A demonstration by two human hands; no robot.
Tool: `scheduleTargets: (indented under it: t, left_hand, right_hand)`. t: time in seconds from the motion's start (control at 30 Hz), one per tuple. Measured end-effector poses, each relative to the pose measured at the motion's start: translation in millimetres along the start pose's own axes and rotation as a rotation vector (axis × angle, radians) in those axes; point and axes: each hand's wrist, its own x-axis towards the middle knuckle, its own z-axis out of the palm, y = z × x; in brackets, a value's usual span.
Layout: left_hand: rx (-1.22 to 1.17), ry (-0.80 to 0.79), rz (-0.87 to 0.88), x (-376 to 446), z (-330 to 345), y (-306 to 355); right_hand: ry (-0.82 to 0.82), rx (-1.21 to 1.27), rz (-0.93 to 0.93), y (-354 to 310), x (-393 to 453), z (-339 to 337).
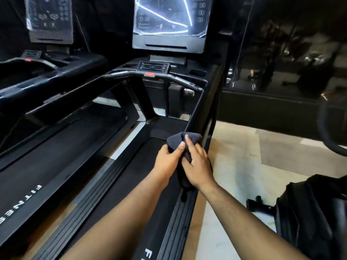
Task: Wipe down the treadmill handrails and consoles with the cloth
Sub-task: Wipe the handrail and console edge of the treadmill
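A dark navy cloth (175, 140) is draped over the near end of the treadmill's right handrail (197, 111). My left hand (169, 159) grips the cloth from the left, thumb on top. My right hand (198, 164) lies over the cloth with its fingers stretched forward, pressing it onto the rail. A tail of the cloth hangs down below my hands. Farther ahead stand the console screen (169, 25), the small control panel (153, 67) with a red stop button, and the curved front handlebar (180, 79).
A second treadmill (47, 77) with its own console (49, 19) stands to the left. The running belt (131, 175) and ribbed side rails lie below my arms. To the right are pale floor tiles (253, 156) and a dark bag (309, 212).
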Motion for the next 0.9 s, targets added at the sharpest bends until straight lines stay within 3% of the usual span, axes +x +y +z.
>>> scheduleTargets:
  t: [0.2,0.4,0.47,0.6,0.67,0.73,0.9]
  left_hand:
    - [-0.142,0.046,0.009,-26.2,-85.7,24.4]
    - [-0.368,0.087,0.017,-16.8,-138.5,53.0]
    - [-0.402,0.125,0.047,-4.6,-159.5,58.1]
    - [-0.422,0.180,0.063,35.7,-198.1,45.9]
    - [-0.430,0.197,0.051,66.3,-217.0,37.4]
    - [-0.413,0.191,0.035,103.5,-235.0,35.5]
    - [-0.155,-0.009,-0.011,187.3,-269.1,64.6]
  right_hand:
    - [0.020,-0.168,-0.054,-89.9,-11.0,-1.5]
    - [0.164,-0.027,-0.113,-133.0,38.4,25.6]
    - [0.106,0.082,-0.043,-142.6,54.9,50.3]
    - [-0.184,0.589,0.285,-147.2,90.3,108.5]
    - [-0.218,0.658,0.293,-146.7,112.0,139.2]
    - [-0.139,0.697,0.283,-151.1,135.9,164.8]
    - [0.101,0.691,0.330,-172.6,203.7,190.8]
